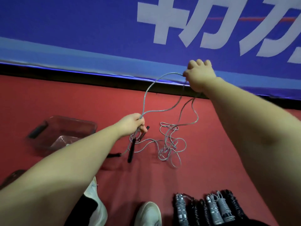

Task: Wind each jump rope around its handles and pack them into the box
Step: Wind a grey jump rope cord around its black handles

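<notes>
Bottom edge: two white sneakers (148,212). Just right of them, a row of wound jump ropes (210,207), grey and black, lying side by side on the red floor (228,136). They are not in the box.

Mid frame: left hand (132,123) is clenched round the grey jump rope (144,100) and the top of a black handle (131,150), which hangs down below the fist. A short black tip sticks out past the fingers. A second black handle (114,155) lies on the floor just left of the hanging one, with rope running off it.

Right of the left hand: a loose tangle (164,154) of grey rope on the floor, centre frame.

Left of the left hand: clear plastic box (91,126), open top, black latch (38,132) on its near-left end. No ropes visible in it. There's a pale patch at the bottom, can't tell what.

Far, upper right: right hand (198,75) is raised, fingers curled, pinching the same rope. The rope arcs from it down to the left hand, and more strands drop from it to the tangle.

Behind: blue banner (81,30) with big white characters.
</notes>
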A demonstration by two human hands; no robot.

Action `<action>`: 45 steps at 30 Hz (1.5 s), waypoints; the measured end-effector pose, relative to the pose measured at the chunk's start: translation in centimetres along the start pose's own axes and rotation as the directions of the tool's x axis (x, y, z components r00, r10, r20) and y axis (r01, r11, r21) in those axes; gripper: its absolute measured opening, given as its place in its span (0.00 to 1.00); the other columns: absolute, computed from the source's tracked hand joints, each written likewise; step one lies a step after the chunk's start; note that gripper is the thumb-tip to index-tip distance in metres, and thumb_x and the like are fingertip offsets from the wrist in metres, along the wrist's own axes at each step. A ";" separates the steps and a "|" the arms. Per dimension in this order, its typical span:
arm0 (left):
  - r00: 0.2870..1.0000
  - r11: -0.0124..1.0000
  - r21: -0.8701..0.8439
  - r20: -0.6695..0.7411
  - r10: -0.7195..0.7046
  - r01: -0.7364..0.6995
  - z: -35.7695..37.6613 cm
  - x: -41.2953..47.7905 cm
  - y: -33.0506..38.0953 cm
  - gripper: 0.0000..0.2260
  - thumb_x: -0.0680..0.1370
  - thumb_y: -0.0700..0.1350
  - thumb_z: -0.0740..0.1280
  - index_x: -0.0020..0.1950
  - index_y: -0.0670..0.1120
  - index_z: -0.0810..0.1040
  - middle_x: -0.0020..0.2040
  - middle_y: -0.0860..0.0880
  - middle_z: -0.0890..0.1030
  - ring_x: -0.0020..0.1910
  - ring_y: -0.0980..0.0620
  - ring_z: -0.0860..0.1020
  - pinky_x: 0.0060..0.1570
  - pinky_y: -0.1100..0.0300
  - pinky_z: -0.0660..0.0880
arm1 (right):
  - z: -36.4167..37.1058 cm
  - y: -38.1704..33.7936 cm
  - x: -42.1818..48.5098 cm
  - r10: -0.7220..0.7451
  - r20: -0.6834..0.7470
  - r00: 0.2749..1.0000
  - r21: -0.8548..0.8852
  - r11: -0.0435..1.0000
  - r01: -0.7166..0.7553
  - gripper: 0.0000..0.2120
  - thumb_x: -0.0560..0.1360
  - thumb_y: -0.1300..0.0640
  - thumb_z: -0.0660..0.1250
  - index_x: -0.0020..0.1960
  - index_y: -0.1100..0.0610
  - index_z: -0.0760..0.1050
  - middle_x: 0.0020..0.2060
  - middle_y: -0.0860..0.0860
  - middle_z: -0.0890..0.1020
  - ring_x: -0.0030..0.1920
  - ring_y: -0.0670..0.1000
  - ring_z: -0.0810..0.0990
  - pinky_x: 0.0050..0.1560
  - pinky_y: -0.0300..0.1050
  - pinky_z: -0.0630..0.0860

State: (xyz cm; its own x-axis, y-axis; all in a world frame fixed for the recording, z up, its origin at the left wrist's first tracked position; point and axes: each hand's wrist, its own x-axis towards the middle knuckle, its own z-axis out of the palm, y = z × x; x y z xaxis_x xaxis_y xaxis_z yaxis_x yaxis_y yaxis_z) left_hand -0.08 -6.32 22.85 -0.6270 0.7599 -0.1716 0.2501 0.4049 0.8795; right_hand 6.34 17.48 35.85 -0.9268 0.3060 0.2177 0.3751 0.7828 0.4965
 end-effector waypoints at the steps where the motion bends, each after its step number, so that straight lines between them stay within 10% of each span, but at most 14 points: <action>1: 0.999 0.997 -0.076 -0.005 -0.032 0.031 -0.2 0.4 1.0 0.12 0.82 0.38 0.53 0.40 0.46 0.67 0.31 0.51 0.79 0.26 0.61 0.76 0.31 0.68 0.71 | 1.7 -1.0 -0.6 0.074 0.058 0.996 0.084 0.993 -0.079 0.18 0.78 0.58 0.60 0.67 0.54 0.69 0.62 0.58 0.68 0.63 0.60 0.67 0.63 0.52 0.62; 3: 0.992 0.959 -0.255 0.019 -0.121 0.122 -0.6 1.3 2.7 0.12 0.83 0.39 0.52 0.40 0.46 0.66 0.26 0.51 0.79 0.25 0.57 0.78 0.30 0.66 0.75 | 4.4 -3.7 -2.1 0.155 0.177 0.972 0.455 0.863 -0.221 0.15 0.76 0.59 0.62 0.63 0.57 0.68 0.58 0.58 0.70 0.56 0.60 0.72 0.57 0.50 0.67; 5: 0.976 0.893 -0.397 0.054 -0.210 0.214 -0.8 1.8 4.1 0.12 0.83 0.39 0.51 0.41 0.44 0.67 0.25 0.49 0.80 0.26 0.53 0.81 0.32 0.61 0.78 | 6.6 -6.8 -4.2 0.019 0.328 0.945 0.873 0.375 -0.311 0.06 0.76 0.61 0.64 0.50 0.57 0.67 0.43 0.55 0.73 0.42 0.56 0.73 0.43 0.47 0.69; 7: 0.960 0.824 -0.498 0.070 -0.273 0.271 -0.8 2.2 5.0 0.13 0.83 0.40 0.51 0.41 0.43 0.67 0.26 0.46 0.80 0.30 0.49 0.81 0.40 0.54 0.79 | 7.6 -10.1 -6.9 -0.251 0.390 0.886 0.897 -0.113 -0.427 0.05 0.79 0.56 0.61 0.45 0.56 0.69 0.37 0.52 0.74 0.37 0.50 0.72 0.39 0.44 0.68; 9: 0.948 0.766 -0.569 0.090 -0.305 0.300 -0.4 2.6 5.4 0.13 0.83 0.40 0.50 0.40 0.43 0.66 0.27 0.45 0.81 0.37 0.46 0.80 0.48 0.51 0.76 | 8.3 -12.5 -9.2 -0.415 0.376 0.828 0.837 -0.231 -0.496 0.14 0.82 0.50 0.53 0.55 0.57 0.73 0.44 0.49 0.77 0.46 0.46 0.75 0.52 0.41 0.71; 17: 0.927 0.719 -0.628 0.010 -0.374 0.297 0.3 3.7 6.5 0.14 0.84 0.41 0.46 0.49 0.38 0.69 0.63 0.35 0.75 0.64 0.40 0.74 0.54 0.51 0.73 | 9.5 -14.5 -10.7 -0.521 0.223 0.824 0.889 -0.238 -0.391 0.13 0.82 0.52 0.53 0.50 0.55 0.75 0.46 0.51 0.83 0.50 0.50 0.80 0.67 0.55 0.69; 22: 0.888 0.688 -0.667 -0.086 -0.451 0.285 -2.1 4.1 5.9 0.16 0.83 0.37 0.45 0.66 0.38 0.66 0.64 0.36 0.74 0.64 0.40 0.74 0.58 0.49 0.71 | 11.3 -13.8 -12.0 -0.502 0.301 0.811 0.902 -0.125 -0.413 0.10 0.81 0.56 0.56 0.43 0.55 0.72 0.39 0.49 0.79 0.41 0.45 0.79 0.56 0.42 0.73; 25: 0.870 0.717 -0.613 -0.097 -0.484 0.331 -3.2 3.7 4.3 0.12 0.83 0.36 0.46 0.50 0.39 0.68 0.49 0.36 0.77 0.44 0.45 0.80 0.47 0.55 0.78 | 11.7 -12.9 -12.3 -0.471 0.355 0.808 0.857 -0.180 -0.482 0.10 0.81 0.55 0.57 0.42 0.56 0.68 0.33 0.49 0.74 0.33 0.48 0.77 0.45 0.49 0.74; 28: 0.889 0.922 -0.035 -0.256 -0.381 0.385 -3.4 3.6 2.4 0.07 0.80 0.36 0.58 0.57 0.38 0.70 0.47 0.38 0.78 0.43 0.43 0.80 0.42 0.54 0.77 | 10.2 -11.7 -11.5 -0.522 0.402 0.752 0.849 -0.095 -0.520 0.11 0.82 0.54 0.56 0.42 0.57 0.66 0.33 0.49 0.73 0.29 0.47 0.78 0.36 0.44 0.76; 30: 0.981 0.819 0.544 -0.156 -0.115 0.183 -3.4 3.6 1.1 0.32 0.76 0.39 0.68 0.76 0.41 0.56 0.73 0.38 0.63 0.71 0.43 0.65 0.66 0.58 0.63 | 8.7 -11.3 -10.6 -0.573 0.461 0.678 0.840 0.035 -0.542 0.12 0.82 0.54 0.57 0.41 0.58 0.67 0.33 0.51 0.74 0.29 0.48 0.80 0.36 0.42 0.78; 32: 0.983 0.642 0.747 0.174 0.061 -0.172 -2.4 2.4 1.4 0.38 0.75 0.42 0.70 0.78 0.47 0.49 0.78 0.44 0.52 0.77 0.49 0.52 0.72 0.61 0.50 | 7.1 -11.0 -9.6 -0.592 0.510 0.624 0.827 0.137 -0.545 0.13 0.81 0.54 0.58 0.40 0.59 0.67 0.33 0.52 0.75 0.29 0.49 0.81 0.36 0.44 0.79; 35: 0.926 0.501 0.781 0.349 0.148 -0.374 -0.2 1.0 1.6 0.30 0.78 0.46 0.66 0.77 0.51 0.57 0.75 0.48 0.63 0.74 0.50 0.62 0.70 0.59 0.57 | 4.9 -10.8 -8.5 -0.610 0.552 0.569 0.811 0.233 -0.537 0.12 0.80 0.55 0.61 0.41 0.60 0.68 0.32 0.51 0.75 0.29 0.49 0.81 0.35 0.45 0.80; 41: 0.957 0.482 0.833 0.184 0.226 -0.274 0.3 0.3 2.3 0.10 0.78 0.43 0.62 0.59 0.47 0.75 0.51 0.45 0.81 0.51 0.43 0.77 0.39 0.56 0.67 | 2.7 -9.7 -7.9 -0.602 0.596 0.532 0.787 0.305 -0.537 0.08 0.78 0.60 0.63 0.41 0.60 0.70 0.33 0.53 0.76 0.28 0.48 0.79 0.33 0.44 0.79; 45: 0.978 0.653 0.730 0.183 0.097 -0.201 -1.5 -0.1 1.8 0.05 0.78 0.40 0.62 0.45 0.48 0.74 0.42 0.51 0.83 0.39 0.51 0.77 0.37 0.59 0.67 | 2.2 -7.3 -8.2 -0.542 0.670 0.507 0.741 0.447 -0.502 0.04 0.77 0.57 0.65 0.45 0.57 0.73 0.33 0.50 0.78 0.30 0.47 0.79 0.38 0.45 0.77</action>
State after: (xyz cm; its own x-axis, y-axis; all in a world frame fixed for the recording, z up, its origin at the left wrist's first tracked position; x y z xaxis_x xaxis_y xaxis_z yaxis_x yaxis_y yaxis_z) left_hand -0.68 -6.47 25.15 -0.4542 0.8758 -0.1632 0.8284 0.4826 0.2843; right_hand 11.17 10.47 28.62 -0.6855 0.0936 -0.7220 0.6188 0.5975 -0.5101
